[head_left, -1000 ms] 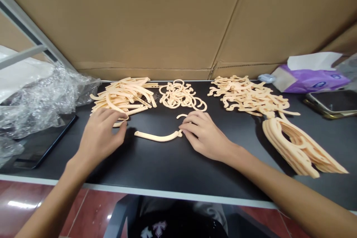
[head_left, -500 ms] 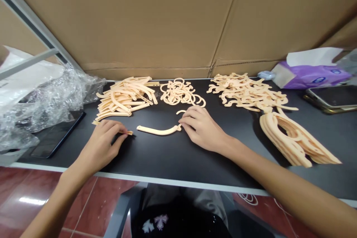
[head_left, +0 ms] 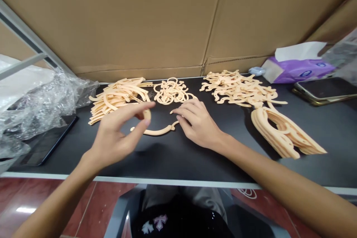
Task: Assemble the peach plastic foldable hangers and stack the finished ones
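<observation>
A single camera sits on the seated person's head, facing ahead and tipped down across the black tabletop [head_left: 167, 163]. It's close enough that the left hand [head_left: 119, 130] and right hand [head_left: 196, 124] fill the middle, with the lap [head_left: 181, 208] below and cardboard [head_left: 125, 18] beyond.

You are pinching a strip [head_left: 147, 114] in your left hand [head_left: 115, 134] above the desk [head_left: 181, 161]. Your right hand [head_left: 198, 124] is partly covering a hook [head_left: 176, 122] that is meeting the end of a curved arm [head_left: 157, 132]. Behind, three piles are lying: strips [head_left: 117, 95], rings [head_left: 170, 91], wavy pieces [head_left: 240, 89]. A stack [head_left: 275, 132] is resting rightward, near the tissues [head_left: 302, 70].
</observation>
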Tool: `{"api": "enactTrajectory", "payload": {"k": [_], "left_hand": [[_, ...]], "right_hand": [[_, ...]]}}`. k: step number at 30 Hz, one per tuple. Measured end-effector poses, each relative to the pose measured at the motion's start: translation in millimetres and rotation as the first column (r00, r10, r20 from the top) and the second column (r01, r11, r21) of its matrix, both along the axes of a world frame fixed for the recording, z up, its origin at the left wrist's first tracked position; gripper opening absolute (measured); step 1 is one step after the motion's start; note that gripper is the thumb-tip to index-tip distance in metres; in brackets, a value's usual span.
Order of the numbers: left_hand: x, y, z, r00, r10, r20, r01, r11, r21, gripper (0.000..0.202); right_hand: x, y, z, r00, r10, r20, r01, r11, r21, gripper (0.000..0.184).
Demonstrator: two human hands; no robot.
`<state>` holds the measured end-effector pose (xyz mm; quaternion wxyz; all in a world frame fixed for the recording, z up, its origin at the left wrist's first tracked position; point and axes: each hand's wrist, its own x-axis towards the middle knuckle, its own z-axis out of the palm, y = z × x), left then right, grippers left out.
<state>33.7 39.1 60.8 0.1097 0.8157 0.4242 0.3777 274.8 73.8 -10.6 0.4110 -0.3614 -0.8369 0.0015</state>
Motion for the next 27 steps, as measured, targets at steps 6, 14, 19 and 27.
{"api": "enactTrajectory", "payload": {"k": [6, 14, 19, 27], "left_hand": [[43, 44, 0.0, 0.927, -0.030, 0.373, 0.154, 0.939, -0.308, 0.027], [42, 66, -27.1, 0.831, 0.036, 0.555, 0.240, 0.878, -0.414, 0.030], [37, 62, -35.0, 0.828, 0.074, 0.555, 0.226, 0.863, -0.451, 0.033], [41, 56, -37.2, 0.858, 0.070, 0.509, 0.195, 0.873, -0.448, 0.039]], "right_hand": [[2, 1, 3.2, 0.997, -0.070, -0.028, 0.070, 0.998, -0.008, 0.031], [3, 3, 0.6, 0.997, -0.060, -0.046, 0.058, 0.998, -0.035, 0.034], [4, 0, 0.4, 0.997, 0.050, -0.050, -0.052, 0.998, -0.037, 0.038], [0, -6, 13.3, 0.888, 0.049, -0.456, -0.303, 0.810, -0.503, 0.031]]}}
